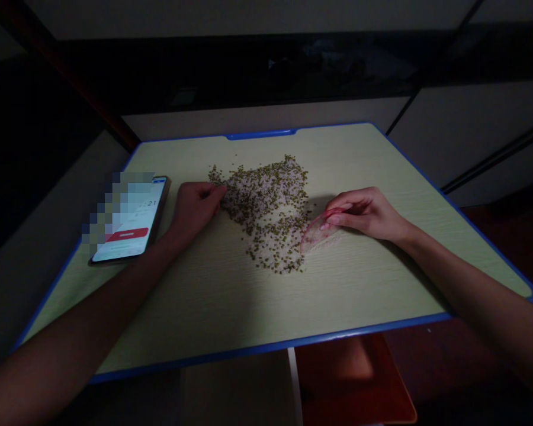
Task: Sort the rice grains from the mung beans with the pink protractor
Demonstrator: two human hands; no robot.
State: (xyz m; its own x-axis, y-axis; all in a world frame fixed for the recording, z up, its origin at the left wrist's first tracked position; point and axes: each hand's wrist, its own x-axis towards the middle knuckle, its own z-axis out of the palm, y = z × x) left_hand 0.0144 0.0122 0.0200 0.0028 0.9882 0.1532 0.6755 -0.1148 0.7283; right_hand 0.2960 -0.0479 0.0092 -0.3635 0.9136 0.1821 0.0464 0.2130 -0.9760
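Observation:
A heap of small green beans mixed with white grains (269,210) lies spread in the middle of a pale green table (231,296) with a blue rim. My left hand (196,207) rests at the heap's left edge, fingers curled and pinched at the grains. My right hand (365,213) sits at the heap's right edge and holds a small clear plastic bag (316,234) with a pinkish tint, its mouth lying against the grains. The bag holds some white grains.
A phone (131,219) with a lit screen and a red button lies at the table's left side, beside my left wrist. An orange-red seat (355,378) shows below the table's front edge. Dark walls surround the table.

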